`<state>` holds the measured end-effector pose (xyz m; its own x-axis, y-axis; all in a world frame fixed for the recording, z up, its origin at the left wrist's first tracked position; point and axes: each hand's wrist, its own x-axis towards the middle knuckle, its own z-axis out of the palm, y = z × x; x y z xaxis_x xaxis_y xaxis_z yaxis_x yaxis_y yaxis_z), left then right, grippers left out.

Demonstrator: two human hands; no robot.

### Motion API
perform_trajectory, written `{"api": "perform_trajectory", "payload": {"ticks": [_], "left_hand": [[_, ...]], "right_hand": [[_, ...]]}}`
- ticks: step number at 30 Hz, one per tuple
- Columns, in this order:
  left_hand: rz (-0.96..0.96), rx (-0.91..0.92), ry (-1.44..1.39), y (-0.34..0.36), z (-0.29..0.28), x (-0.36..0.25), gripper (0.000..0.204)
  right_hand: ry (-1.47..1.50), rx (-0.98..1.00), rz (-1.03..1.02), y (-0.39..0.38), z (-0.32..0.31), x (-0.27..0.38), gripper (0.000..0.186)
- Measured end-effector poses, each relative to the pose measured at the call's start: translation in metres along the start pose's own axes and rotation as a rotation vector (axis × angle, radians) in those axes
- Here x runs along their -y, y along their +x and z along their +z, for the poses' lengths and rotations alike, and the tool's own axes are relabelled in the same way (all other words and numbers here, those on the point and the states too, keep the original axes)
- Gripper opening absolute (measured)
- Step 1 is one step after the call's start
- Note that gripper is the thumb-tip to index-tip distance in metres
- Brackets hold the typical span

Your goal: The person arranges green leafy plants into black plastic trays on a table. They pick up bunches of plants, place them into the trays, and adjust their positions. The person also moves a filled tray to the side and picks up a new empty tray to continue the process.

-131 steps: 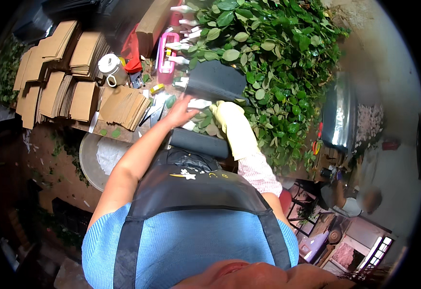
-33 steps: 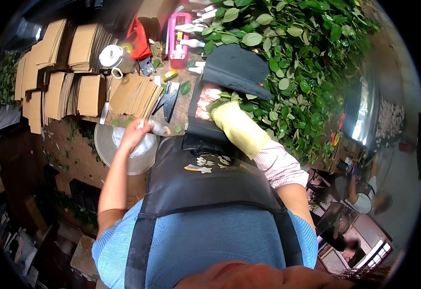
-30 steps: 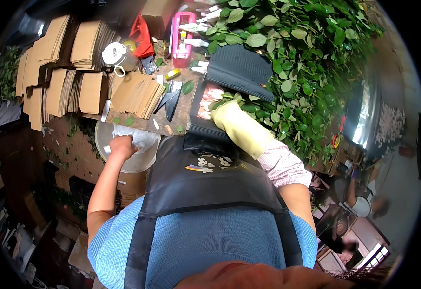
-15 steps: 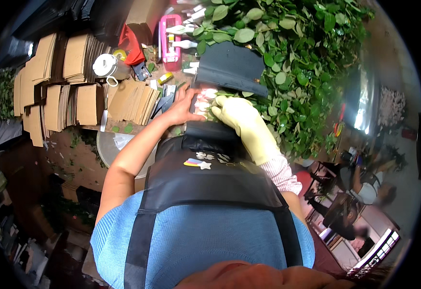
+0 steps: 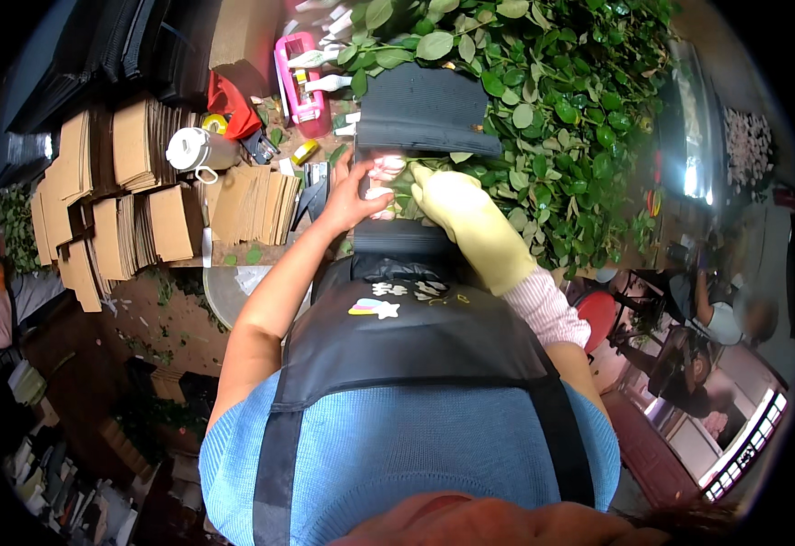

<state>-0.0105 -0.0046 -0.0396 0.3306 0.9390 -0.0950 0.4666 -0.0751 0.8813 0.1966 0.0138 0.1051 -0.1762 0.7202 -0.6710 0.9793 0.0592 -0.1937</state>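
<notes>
Several pale pink roses [image 5: 387, 167] lie with their heads to the left on a dark ribbed sheet, whose far flap [image 5: 425, 109] stands up behind them and whose near flap [image 5: 402, 238] rests against my apron. My bare left hand [image 5: 350, 196] is at the heads' left side, thumb and fingers apart, the thumb touching a bud. My right hand [image 5: 457, 205], in a pale yellow rubber glove, has its fingers closed on green stems just right of the heads. The glove hides part of those stems.
A big heap of leafy stems [image 5: 570, 136] covers the table's right. Stacks of cardboard pieces [image 5: 252, 205], a white-lidded jug [image 5: 199, 150], a red cloth [image 5: 234, 105] and a pink basket [image 5: 302, 82] stand left. Other people are at the far right and left edges.
My gloved right hand has shifted slightly right and away from me along the stems. My left thumb has moved up against the buds. The whole view has also turned a little.
</notes>
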Motion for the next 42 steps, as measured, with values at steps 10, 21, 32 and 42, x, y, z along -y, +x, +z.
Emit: {"api": "perform_trajectory", "payload": {"ticks": [10, 21, 32, 42], "left_hand": [[-0.118, 0.007, -0.066, 0.012, 0.003, -0.007, 0.051], [-0.11, -0.109, -0.065, 0.007, 0.013, -0.003, 0.049], [-0.122, -0.146, -0.054, 0.037, 0.008, 0.0, 0.061], [-0.044, -0.288, -0.052, 0.024, 0.011, -0.021, 0.045]], "right_hand": [[0.037, -0.213, -0.264, -0.012, 0.002, -0.009, 0.033], [-0.094, -0.289, -0.4, -0.011, -0.006, -0.019, 0.025], [-0.006, -0.216, -0.176, -0.003, -0.006, -0.003, 0.024], [0.065, -0.376, -0.163, 0.044, 0.012, -0.003, 0.031]]}}
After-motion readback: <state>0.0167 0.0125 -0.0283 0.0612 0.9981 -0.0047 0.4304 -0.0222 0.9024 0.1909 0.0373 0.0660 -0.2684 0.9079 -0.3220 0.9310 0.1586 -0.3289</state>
